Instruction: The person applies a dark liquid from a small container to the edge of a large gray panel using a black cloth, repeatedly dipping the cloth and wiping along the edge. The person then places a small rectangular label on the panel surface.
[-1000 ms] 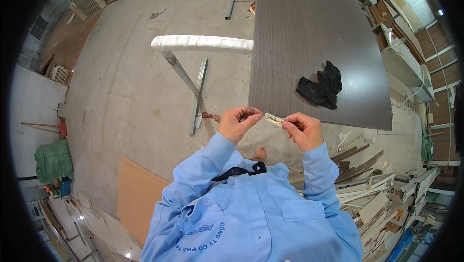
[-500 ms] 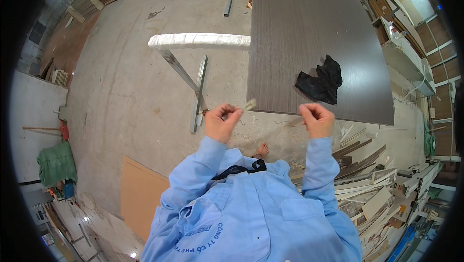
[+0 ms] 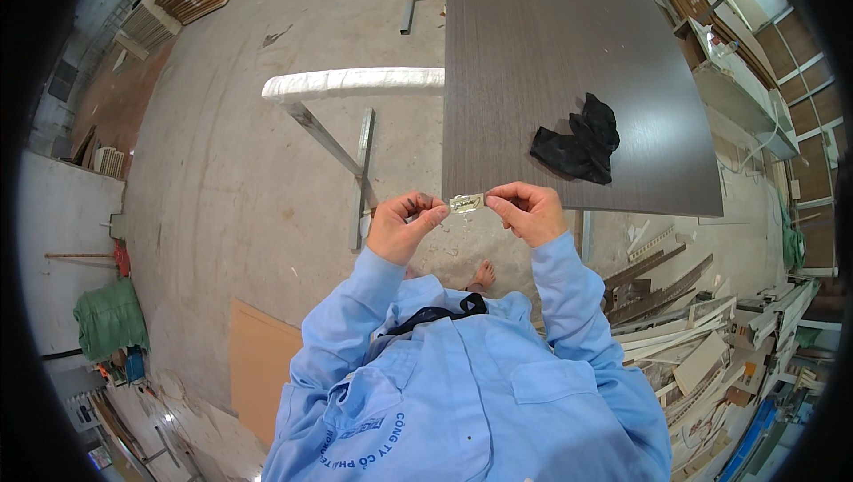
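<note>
A small, flat, shiny razor blade [image 3: 466, 204] is stretched between my two hands, just off the near left corner of the dark wood-grain panel [image 3: 533, 64]. My left hand [image 3: 402, 226] pinches one end of it between thumb and forefinger. At the other end, my right hand [image 3: 535, 214] grips it in the same way, fingers curled. On the panel, beyond my right hand, lies a crumpled black cloth [image 3: 588, 140].
A metal stand with a white-wrapped top bar [image 3: 355, 82] supports the panel on the left. Scrap strips and offcuts [image 3: 680, 349] pile up at lower right. A tan board [image 3: 262, 362] lies on the floor at lower left, and a green sack [image 3: 111, 320] sits by the wall.
My right hand has come left and taken hold of the blade's free end. Before, only my left hand held it and the hands were apart. The view has shifted slightly.
</note>
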A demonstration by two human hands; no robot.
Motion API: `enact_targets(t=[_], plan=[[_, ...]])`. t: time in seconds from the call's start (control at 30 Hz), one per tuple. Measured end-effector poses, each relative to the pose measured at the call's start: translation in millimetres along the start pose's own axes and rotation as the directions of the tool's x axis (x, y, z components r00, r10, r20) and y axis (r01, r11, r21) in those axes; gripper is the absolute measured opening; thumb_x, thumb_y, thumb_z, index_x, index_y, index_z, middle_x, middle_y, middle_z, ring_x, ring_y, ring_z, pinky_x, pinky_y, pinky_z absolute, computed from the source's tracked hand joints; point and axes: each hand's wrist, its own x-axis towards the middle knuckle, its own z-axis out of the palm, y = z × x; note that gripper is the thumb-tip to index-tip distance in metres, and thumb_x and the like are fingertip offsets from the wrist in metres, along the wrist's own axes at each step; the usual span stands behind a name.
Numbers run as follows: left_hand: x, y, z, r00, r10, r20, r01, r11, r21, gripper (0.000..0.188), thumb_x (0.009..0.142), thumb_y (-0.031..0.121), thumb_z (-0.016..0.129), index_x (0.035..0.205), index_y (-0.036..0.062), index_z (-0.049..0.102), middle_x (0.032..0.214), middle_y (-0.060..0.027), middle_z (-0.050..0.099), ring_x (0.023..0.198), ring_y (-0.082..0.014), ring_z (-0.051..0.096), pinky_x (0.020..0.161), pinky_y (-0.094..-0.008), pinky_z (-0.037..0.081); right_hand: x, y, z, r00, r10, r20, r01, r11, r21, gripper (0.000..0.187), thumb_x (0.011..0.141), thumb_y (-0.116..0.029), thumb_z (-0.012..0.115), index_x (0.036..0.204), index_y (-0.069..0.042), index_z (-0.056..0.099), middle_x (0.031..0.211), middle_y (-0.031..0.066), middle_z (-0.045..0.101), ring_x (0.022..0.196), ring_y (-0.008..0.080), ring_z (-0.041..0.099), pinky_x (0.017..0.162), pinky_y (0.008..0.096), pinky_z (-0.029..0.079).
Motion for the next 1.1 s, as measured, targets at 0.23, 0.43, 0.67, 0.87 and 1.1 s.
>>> enact_targets(t=[0.23, 0.43, 0.67, 0.87, 1.1], plan=[[3.4, -6.4, -1.1, 0.999, -0.029, -0.03, 0.031, 0.998, 0.063, 0.015, 0.091, 0.013, 0.08, 0.096, -0.0003, 0.075, 0.083, 0.0022, 0.067, 0.078, -0.005, 0.057, 0.071, -0.0227, 0.047, -0.6, 5.4, 0.7, 1.0, -0.028, 0.003, 0.028, 0.999, -0.026, 0.013, 0.091, -0.01, 0.079, 0.098, 0.0, 0.077, 0.076, 0.0019, 0.07, 0.062, 0.0065, 0.059, 0.055, 0.0237, 0.048], [4.9, -7.3, 1.8, 1.0, -0.026, 0.014, 0.026, 0.999, 0.019, 0.016, 0.091, 0.014, 0.08, 0.096, -0.0009, 0.074, 0.083, 0.0022, 0.066, 0.077, -0.0052, 0.056, 0.071, -0.023, 0.046, -0.4, 13.0, -0.4, 0.999, 0.041, -0.013, -0.04, 0.997, 0.061, 0.01, 0.091, -0.011, 0.078, 0.096, -0.002, 0.076, 0.075, 0.0006, 0.068, 0.061, 0.0057, 0.058, 0.05, 0.0222, 0.043], [8.5, -8.6, 1.5, 0.999, -0.042, 0.016, 0.041, 0.998, 0.039, 0.016, 0.092, 0.014, 0.079, 0.095, -0.0005, 0.075, 0.082, 0.0025, 0.066, 0.077, -0.0052, 0.055, 0.071, -0.0231, 0.046, 2.4, 18.2, -2.2, 1.0, 0.015, 0.0, -0.015, 0.998, 0.057, 0.013, 0.093, -0.013, 0.077, 0.101, -0.002, 0.076, 0.074, 0.0001, 0.068, 0.06, 0.0054, 0.057, 0.048, 0.0219, 0.041], [9.7, -8.0, 1.9, 0.999, -0.044, 0.025, 0.043, 0.999, 0.025, 0.016, 0.092, 0.015, 0.079, 0.095, 0.0001, 0.075, 0.082, 0.0028, 0.066, 0.077, -0.0053, 0.055, 0.071, -0.0232, 0.046, 2.7, 20.5, 1.0, 0.999, 0.038, 0.022, -0.041, 0.991, 0.126, 0.017, 0.094, -0.016, 0.077, 0.103, -0.002, 0.076, 0.077, 0.0001, 0.068, 0.061, 0.0054, 0.058, 0.048, 0.0211, 0.043], [9.0, -1.7, 2.7, 0.997, -0.065, 0.031, 0.065, 0.998, 0.026, 0.016, 0.092, 0.015, 0.079, 0.095, 0.0003, 0.075, 0.083, 0.0027, 0.066, 0.078, -0.0054, 0.056, 0.072, -0.0235, 0.046, 7.4, 19.6, 1.2, 0.996, 0.069, 0.06, -0.077, 0.987, 0.139, 0.014, 0.096, -0.012, 0.075, 0.102, 0.0, 0.074, 0.079, 0.0016, 0.069, 0.062, 0.005, 0.058, 0.048, 0.0205, 0.044]])
